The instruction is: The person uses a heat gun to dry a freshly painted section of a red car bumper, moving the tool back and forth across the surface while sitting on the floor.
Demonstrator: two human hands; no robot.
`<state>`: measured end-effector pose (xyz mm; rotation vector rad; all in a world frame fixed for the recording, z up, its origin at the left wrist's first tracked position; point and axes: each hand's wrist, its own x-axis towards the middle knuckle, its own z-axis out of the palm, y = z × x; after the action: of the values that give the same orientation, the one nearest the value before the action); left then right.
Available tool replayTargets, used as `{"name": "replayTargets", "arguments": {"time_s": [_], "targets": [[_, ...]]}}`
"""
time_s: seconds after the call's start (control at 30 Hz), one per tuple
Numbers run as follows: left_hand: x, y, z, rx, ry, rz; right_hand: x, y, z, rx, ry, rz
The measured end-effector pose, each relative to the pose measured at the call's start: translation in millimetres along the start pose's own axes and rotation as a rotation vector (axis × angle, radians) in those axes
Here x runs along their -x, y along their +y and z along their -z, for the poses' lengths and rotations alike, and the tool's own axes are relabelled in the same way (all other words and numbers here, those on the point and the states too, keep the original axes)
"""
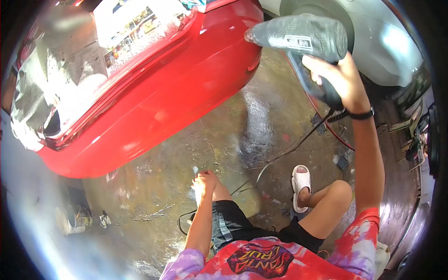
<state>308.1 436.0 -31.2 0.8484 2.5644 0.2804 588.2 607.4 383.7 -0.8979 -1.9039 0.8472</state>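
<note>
My right hand (336, 77) grips a heat gun (315, 33) by its dark handle, at the upper right. The gun's barrel is grey and dusty, and its nozzle points left at the end of a glossy red car bumper (157, 108). In this view the nozzle tip overlaps the bumper's edge; whether they touch, I cannot tell. A black power cord (297, 141) runs down from the handle. My left hand (204, 180) rests over my left knee, with no object visible in it. Newspaper sheets (133, 31) cover the car above the bumper.
A pale grey car panel (388, 45) stands behind the heat gun at upper right. A thin red hose (337, 134) crosses the stained concrete floor (157, 196). White containers (71, 220) sit at lower left. Assorted items (414, 140) line the right side.
</note>
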Motion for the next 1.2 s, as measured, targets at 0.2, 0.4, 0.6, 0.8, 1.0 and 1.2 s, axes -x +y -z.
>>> {"name": "replayTargets", "arguments": {"time_s": [0.2,0.4,0.6,0.8,1.0,1.2], "targets": [[2,-2,5,0.005,0.02,0.029,38,32,-10,0.011,-0.007,0.126],[3,-6,4,0.0,0.059,0.038,36,83,-4,-0.036,0.306,0.002],[0,-12,12,-0.051,0.048,0.067,73,113,-7,0.033,0.338,-0.062],[-8,-17,9,-0.084,0.076,0.117,101,109,-5,-0.269,-0.135,0.022],[2,-14,18,-0.114,0.119,0.164,89,135,11,-0.545,-0.229,-0.143],[16,7,18,-0.147,0.173,0.225,63,173,10,-0.226,0.292,0.077]]}}
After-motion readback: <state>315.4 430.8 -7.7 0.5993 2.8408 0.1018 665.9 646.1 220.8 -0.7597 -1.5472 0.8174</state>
